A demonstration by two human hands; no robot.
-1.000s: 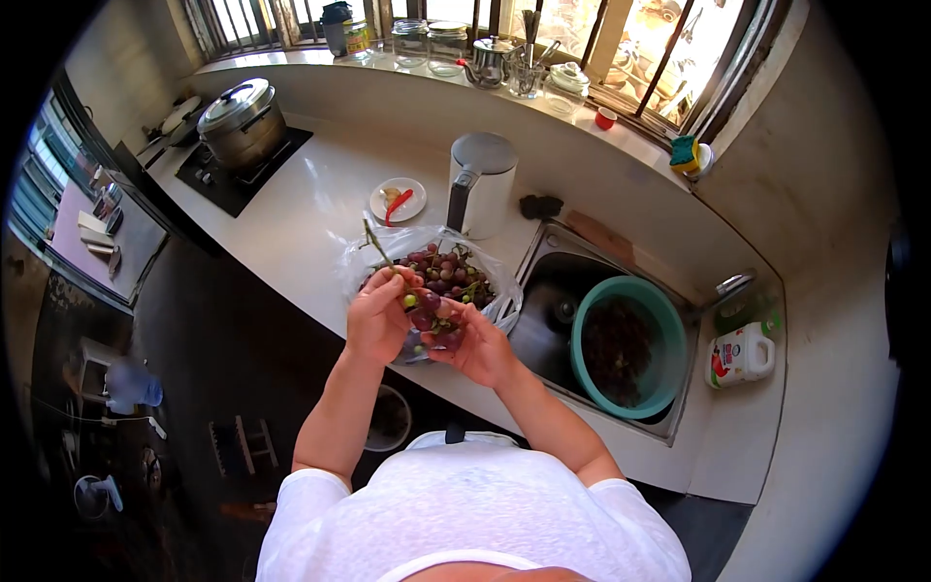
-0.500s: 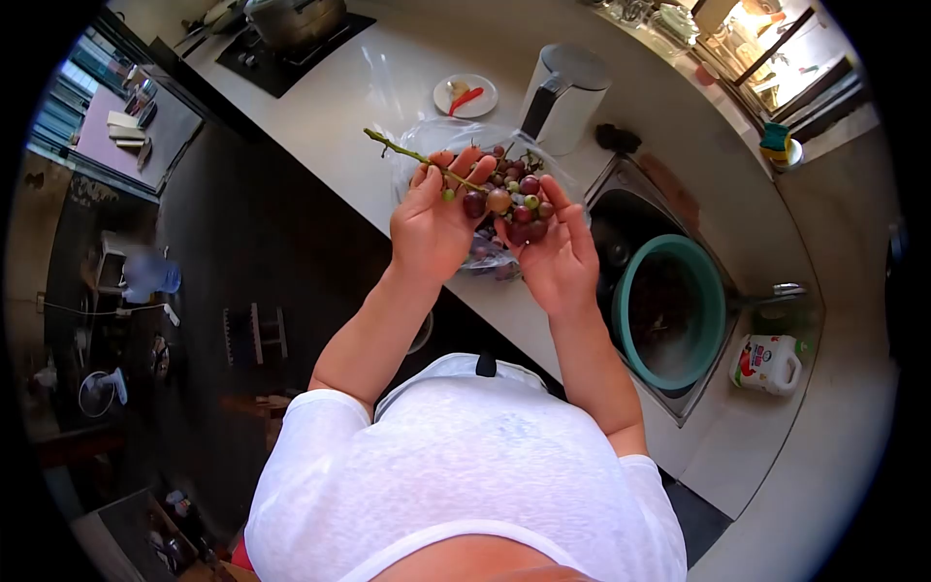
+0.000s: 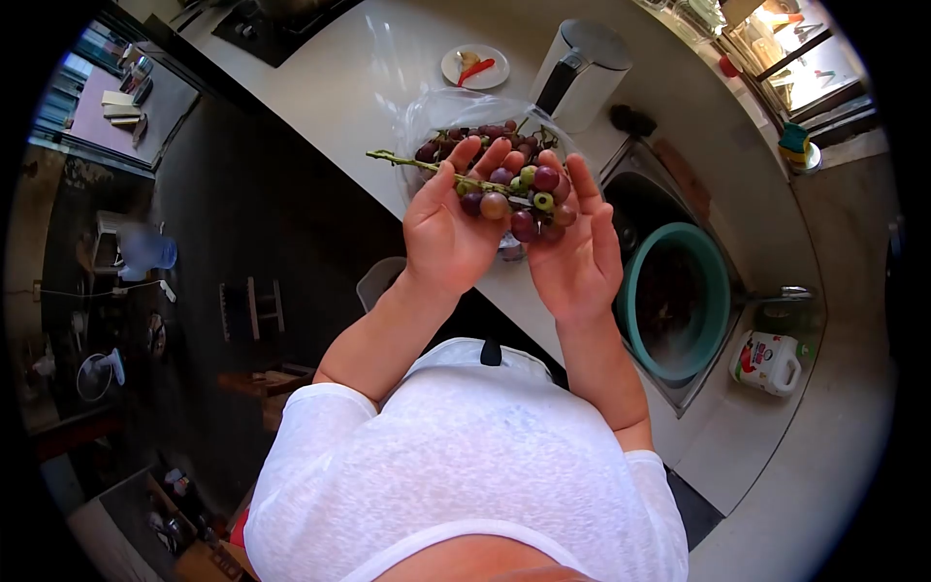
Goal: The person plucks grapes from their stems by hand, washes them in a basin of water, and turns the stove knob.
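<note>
A bunch of grapes (image 3: 496, 206), purple, reddish and green, lies across both of my hands above the counter. Its bare green stem sticks out to the left, past the thumb of my left hand (image 3: 444, 233), which grips the stem between thumb and fingers. Under the right end of the bunch is my right hand (image 3: 574, 262), palm up, fingers partly curled around the grapes. Just beyond my hands a clear plastic bag (image 3: 419, 118) rests on the counter with more grapes (image 3: 475, 136) in it. My hands hide part of the bag.
A white plate (image 3: 497, 70) with a red pepper and a white kettle (image 3: 601, 73) stand behind the bag. To the right, a teal basin (image 3: 723, 291) with dark contents sits in the sink (image 3: 621, 179). A white jug (image 3: 766, 364) stands beside the faucet (image 3: 795, 293).
Both hands have shifted slightly right and lower with the bunch, which has turned so its stem lies flatter. The grapes in the bag behind show more now. The camera view has moved a little.
</note>
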